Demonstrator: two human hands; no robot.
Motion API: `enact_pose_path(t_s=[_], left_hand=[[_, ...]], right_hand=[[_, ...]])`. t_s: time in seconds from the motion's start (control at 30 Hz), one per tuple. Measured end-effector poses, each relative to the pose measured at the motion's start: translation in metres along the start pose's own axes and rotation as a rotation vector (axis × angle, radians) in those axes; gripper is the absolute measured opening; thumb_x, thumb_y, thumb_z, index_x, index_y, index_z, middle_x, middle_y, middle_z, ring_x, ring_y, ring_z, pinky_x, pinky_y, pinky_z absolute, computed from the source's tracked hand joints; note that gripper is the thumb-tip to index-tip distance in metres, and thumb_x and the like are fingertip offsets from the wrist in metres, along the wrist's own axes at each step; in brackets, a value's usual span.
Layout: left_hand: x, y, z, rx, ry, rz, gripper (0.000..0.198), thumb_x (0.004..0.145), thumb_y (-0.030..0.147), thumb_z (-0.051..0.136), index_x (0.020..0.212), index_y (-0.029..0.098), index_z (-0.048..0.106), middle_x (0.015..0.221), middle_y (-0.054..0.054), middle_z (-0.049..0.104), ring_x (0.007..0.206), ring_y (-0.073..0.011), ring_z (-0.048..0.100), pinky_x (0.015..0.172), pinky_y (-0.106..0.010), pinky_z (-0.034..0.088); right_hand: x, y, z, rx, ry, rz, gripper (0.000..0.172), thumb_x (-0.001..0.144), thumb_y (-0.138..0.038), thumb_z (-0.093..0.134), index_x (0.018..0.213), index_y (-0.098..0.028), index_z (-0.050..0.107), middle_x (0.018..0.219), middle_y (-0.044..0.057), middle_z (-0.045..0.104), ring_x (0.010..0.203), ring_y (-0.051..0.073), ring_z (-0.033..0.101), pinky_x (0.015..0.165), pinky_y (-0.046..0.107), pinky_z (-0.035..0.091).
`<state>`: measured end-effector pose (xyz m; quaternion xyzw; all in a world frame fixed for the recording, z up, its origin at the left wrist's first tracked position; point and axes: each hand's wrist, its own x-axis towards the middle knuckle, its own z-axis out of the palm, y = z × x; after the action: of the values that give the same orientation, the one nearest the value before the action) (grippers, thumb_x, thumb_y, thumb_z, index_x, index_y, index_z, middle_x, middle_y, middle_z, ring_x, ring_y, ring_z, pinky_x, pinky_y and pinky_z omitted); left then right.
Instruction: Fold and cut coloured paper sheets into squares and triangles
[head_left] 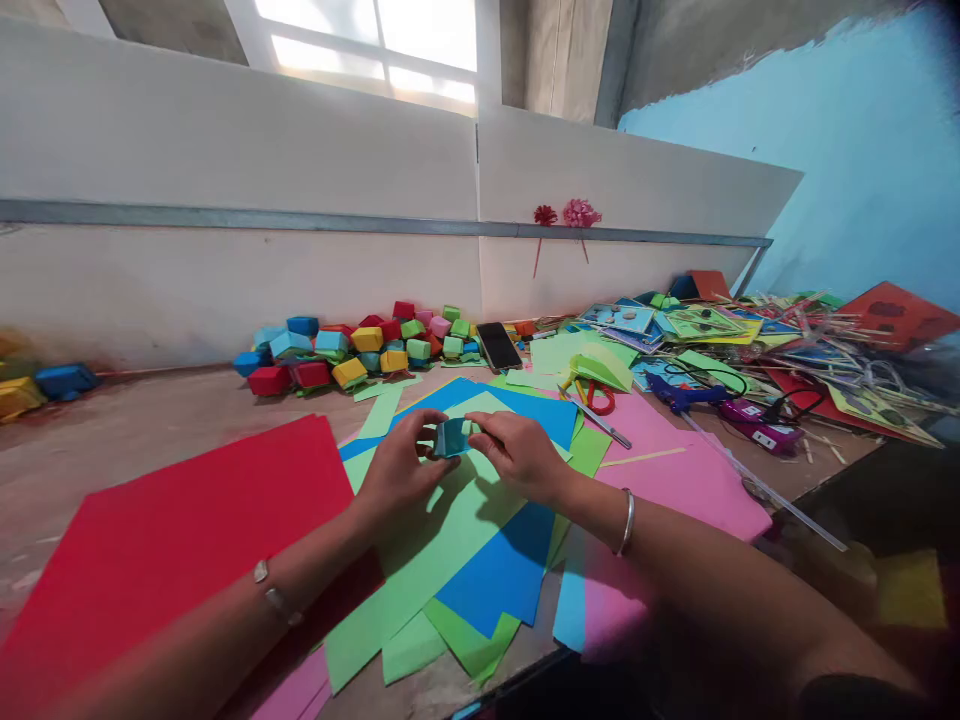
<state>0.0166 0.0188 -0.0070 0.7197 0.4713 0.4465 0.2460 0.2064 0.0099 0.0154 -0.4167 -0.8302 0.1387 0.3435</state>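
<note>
Both my hands meet over the middle of the table on a small folded blue paper piece. My left hand pinches its left side, fingers curled around it. My right hand grips its right edge with thumb and fingertips. The piece is lifted just above overlapping green and blue sheets. A silver bangle sits on my right wrist and a bracelet on my left.
A large red sheet lies at left and pink paper at right. Several coloured folded paper boxes pile by the wall beside a phone. Red-handled scissors, a glue gun, a ruler and paper clutter fill the right side.
</note>
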Motion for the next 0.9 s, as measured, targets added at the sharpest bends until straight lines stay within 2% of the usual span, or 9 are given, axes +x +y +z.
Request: enact_pose_path(t_s=[0.1, 0.2, 0.3, 0.4, 0.57, 0.7, 0.8, 0.9], left_hand=[[0.001, 0.003, 0.000, -0.089, 0.015, -0.102, 0.043, 0.061, 0.039, 0.076, 0.095, 0.020, 0.058, 0.093, -0.005, 0.068, 0.083, -0.0242, 0.069, 0.065, -0.034, 0.056], [0.000, 0.008, 0.000, -0.231, -0.011, -0.219, 0.051, 0.057, 0.041, 0.080, 0.097, 0.020, 0.056, 0.088, -0.003, 0.068, 0.079, -0.0245, 0.069, 0.059, -0.031, 0.052], [-0.003, 0.013, -0.001, -0.337, -0.046, -0.287, 0.056, 0.056, 0.037, 0.083, 0.103, 0.021, 0.055, 0.084, 0.000, 0.067, 0.074, -0.0222, 0.068, 0.057, -0.027, 0.049], [-0.006, 0.016, -0.001, -0.423, -0.091, -0.304, 0.057, 0.056, 0.031, 0.085, 0.104, 0.021, 0.058, 0.090, -0.001, 0.067, 0.077, -0.0206, 0.068, 0.062, -0.027, 0.050], [-0.009, 0.011, 0.004, -0.514, -0.177, -0.341, 0.057, 0.057, 0.029, 0.087, 0.107, 0.021, 0.061, 0.102, -0.004, 0.067, 0.078, -0.0209, 0.068, 0.063, -0.029, 0.053], [-0.011, 0.008, 0.006, -0.513, -0.179, -0.371, 0.058, 0.057, 0.033, 0.088, 0.108, 0.021, 0.063, 0.108, -0.007, 0.066, 0.081, -0.0228, 0.070, 0.064, -0.031, 0.054], [-0.011, 0.009, 0.005, -0.460, -0.117, -0.394, 0.059, 0.056, 0.035, 0.088, 0.108, 0.022, 0.063, 0.108, -0.006, 0.067, 0.080, -0.0226, 0.070, 0.065, -0.031, 0.055], [-0.009, 0.010, 0.002, -0.404, -0.046, -0.402, 0.062, 0.056, 0.037, 0.087, 0.110, 0.021, 0.062, 0.101, -0.006, 0.070, 0.079, -0.0220, 0.069, 0.064, -0.030, 0.054]], right_hand=[[0.000, 0.000, 0.002, -0.076, -0.022, -0.009, 0.030, 0.097, -0.022, 0.051, 0.123, -0.014, 0.064, 0.095, 0.010, 0.067, 0.091, 0.020, 0.061, 0.080, 0.030, 0.043], [-0.001, 0.000, 0.003, -0.002, 0.036, 0.007, 0.028, 0.095, -0.018, 0.050, 0.119, -0.016, 0.064, 0.093, 0.006, 0.066, 0.088, 0.017, 0.060, 0.079, 0.028, 0.044], [-0.002, 0.000, 0.002, 0.102, 0.152, 0.092, 0.020, 0.089, -0.019, 0.057, 0.108, -0.017, 0.062, 0.084, 0.001, 0.064, 0.073, 0.014, 0.057, 0.068, 0.026, 0.042], [-0.001, 0.001, -0.001, 0.120, 0.196, 0.060, 0.011, 0.082, -0.018, 0.068, 0.092, -0.019, 0.063, 0.079, -0.002, 0.061, 0.071, 0.013, 0.055, 0.066, 0.024, 0.040], [0.000, 0.002, -0.003, 0.014, 0.153, 0.018, 0.008, 0.079, -0.014, 0.076, 0.079, -0.019, 0.071, 0.084, 0.000, 0.061, 0.079, 0.013, 0.057, 0.070, 0.024, 0.039], [-0.001, 0.005, 0.002, -0.135, 0.072, 0.025, 0.002, 0.084, -0.018, 0.073, 0.085, -0.019, 0.075, 0.087, 0.002, 0.062, 0.082, 0.015, 0.058, 0.071, 0.027, 0.040], [0.002, 0.010, 0.004, -0.125, 0.040, 0.026, 0.023, 0.079, -0.016, 0.078, 0.102, -0.017, 0.073, 0.090, 0.003, 0.063, 0.087, 0.017, 0.059, 0.076, 0.028, 0.042], [0.007, 0.014, -0.002, -0.037, -0.063, 0.053, 0.060, 0.069, -0.016, 0.086, 0.124, -0.013, 0.063, 0.092, 0.004, 0.064, 0.087, 0.018, 0.059, 0.078, 0.029, 0.046]])
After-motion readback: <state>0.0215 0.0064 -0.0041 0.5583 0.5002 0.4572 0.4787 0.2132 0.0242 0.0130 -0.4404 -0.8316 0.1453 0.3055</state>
